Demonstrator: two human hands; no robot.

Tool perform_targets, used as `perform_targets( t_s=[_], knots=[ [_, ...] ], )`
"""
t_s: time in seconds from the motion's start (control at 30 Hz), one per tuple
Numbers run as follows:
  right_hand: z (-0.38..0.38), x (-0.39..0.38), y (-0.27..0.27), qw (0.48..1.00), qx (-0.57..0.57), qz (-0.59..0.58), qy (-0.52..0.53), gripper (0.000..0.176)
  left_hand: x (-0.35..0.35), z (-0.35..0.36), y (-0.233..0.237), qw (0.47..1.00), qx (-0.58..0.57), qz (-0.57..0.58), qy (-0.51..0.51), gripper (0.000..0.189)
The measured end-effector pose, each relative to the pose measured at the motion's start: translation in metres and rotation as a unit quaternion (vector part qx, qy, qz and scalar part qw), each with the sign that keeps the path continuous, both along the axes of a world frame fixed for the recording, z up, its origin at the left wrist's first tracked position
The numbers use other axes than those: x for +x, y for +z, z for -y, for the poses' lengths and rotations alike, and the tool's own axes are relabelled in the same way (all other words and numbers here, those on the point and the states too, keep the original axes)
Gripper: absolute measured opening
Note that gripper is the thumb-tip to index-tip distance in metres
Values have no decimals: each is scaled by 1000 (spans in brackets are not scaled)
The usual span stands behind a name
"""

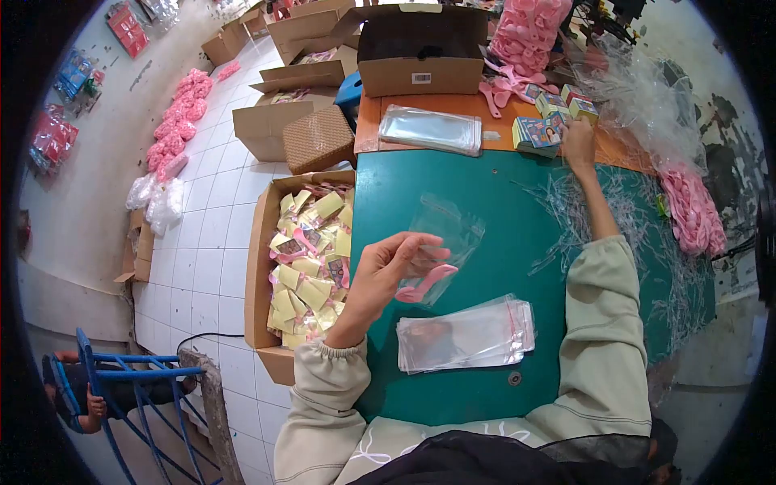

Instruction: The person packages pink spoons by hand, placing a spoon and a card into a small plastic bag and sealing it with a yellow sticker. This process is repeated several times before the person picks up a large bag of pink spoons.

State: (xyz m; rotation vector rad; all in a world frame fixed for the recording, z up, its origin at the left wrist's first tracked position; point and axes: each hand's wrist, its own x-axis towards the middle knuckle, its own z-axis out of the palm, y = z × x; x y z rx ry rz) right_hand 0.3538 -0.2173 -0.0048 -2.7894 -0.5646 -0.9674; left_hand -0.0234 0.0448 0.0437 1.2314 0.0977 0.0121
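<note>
My left hand (394,263) pinches a clear plastic bag (449,226) above the green table. A pink spoon (426,285) lies inside the lower part of that bag. At the far right of the table, my right hand (579,145) has its fingers pressed together on the edge of a stack of printed cards (536,134). Whether a single card is lifted from the stack is too small to tell. Below my left hand lies a pile of clear plastic bags (465,333). Another bundle of bags (431,129) sits at the back.
An open carton (263,283) of packed bags with yellow cards stands left of the green table (501,259). Pink spoons (508,85) and an open brown box (420,69) are at the back. Clear plastic strips (566,218) litter the right side. A person's hand (96,406) is at lower left.
</note>
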Motion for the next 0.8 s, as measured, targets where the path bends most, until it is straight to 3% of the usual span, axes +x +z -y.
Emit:
perform_targets(
  t_s=[0.07, 0.1, 0.17, 0.23, 0.3, 0.4, 0.5, 0.6, 0.7, 0.8],
  knots=[
    [-13, -46, 40, 960, 173, -193, 105, 19, 0, 1, 1, 1000, 17, -9, 2, 33],
    [-21, -80, 63, 911, 254, -285, 154, 18, 0, 2, 2, 1000, 25, -14, 3, 33],
    [-34, -142, 85, 804, 363, -350, 317, 14, 2, 2, -3, 1000, 19, -5, 0, 32],
    [-43, -208, 111, 725, 400, -423, 367, 8, 4, 4, -2, 1000, 18, -16, -7, 32],
    [-45, -241, 116, 706, 391, -454, 378, 8, 5, 7, 4, 999, 21, -44, -16, 32],
    [-43, -258, 126, 780, 242, -434, 379, 9, 5, 8, -4, 999, 39, -17, -26, 30],
    [-45, -266, 126, 807, 198, -404, 383, 4, 4, 5, -12, 988, 144, -10, -51, 29],
    [-41, -270, 129, 814, 152, -430, 360, 6, 0, 10, -1, 985, 166, 25, -46, 31],
    [-38, -276, 131, 789, 323, -413, 321, 6, -1, 9, 7, 994, 99, -20, -37, 28],
    [-36, -280, 125, 774, 355, -401, 337, 6, 0, 10, 1, 997, 69, 6, -33, 28]
  ],
)
